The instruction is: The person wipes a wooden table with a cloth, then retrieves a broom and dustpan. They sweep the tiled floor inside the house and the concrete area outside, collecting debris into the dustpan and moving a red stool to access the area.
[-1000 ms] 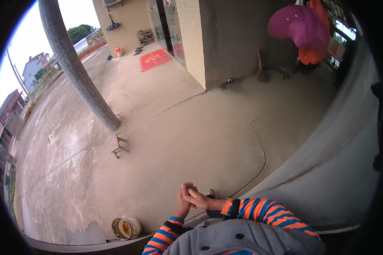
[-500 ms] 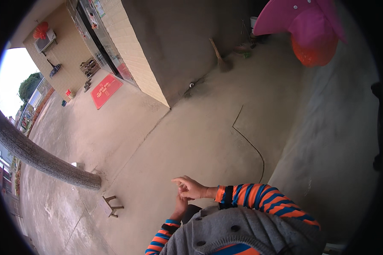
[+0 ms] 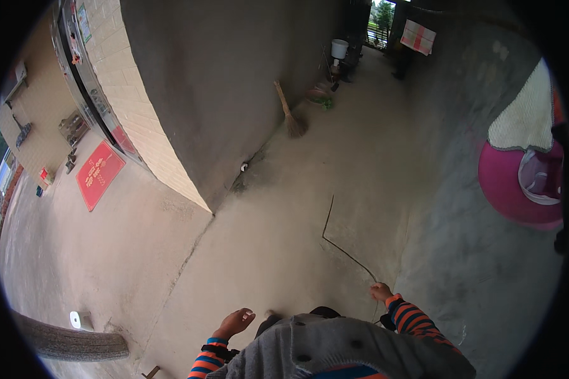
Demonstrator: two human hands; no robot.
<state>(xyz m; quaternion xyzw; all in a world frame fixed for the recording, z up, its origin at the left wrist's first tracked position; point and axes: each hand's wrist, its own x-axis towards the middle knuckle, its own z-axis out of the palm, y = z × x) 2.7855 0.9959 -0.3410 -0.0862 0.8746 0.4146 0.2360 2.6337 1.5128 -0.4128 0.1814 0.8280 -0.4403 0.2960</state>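
Note:
My left hand (image 3: 236,323) is held low in front of me at the lower middle, apart from everything, its fingers loosely bent and spread with nothing visible in them. To the right, my right hand (image 3: 380,292) has its fingers curled in, and what they hold, if anything, is hidden. From above, it overlaps a thin dark bent line (image 3: 349,254) on the concrete floor (image 3: 278,240). Whether that line is a crack or a thin stick, I cannot tell. Both forearms wear orange and blue striped sleeves with dark bands at the wrists.
A straw broom (image 3: 287,110) leans by the dark wall, near a white bucket (image 3: 339,48). At right hang a pink hat (image 3: 506,189) and a whitish cloth (image 3: 523,120). A red mat (image 3: 101,177) lies by the door. A thick column (image 3: 69,341) and white roll (image 3: 80,320) are lower left.
My hands were together in front of me; now they are apart, the left lower left and the right out to the right. The view has shifted toward the passage, and the stool has nearly left it.

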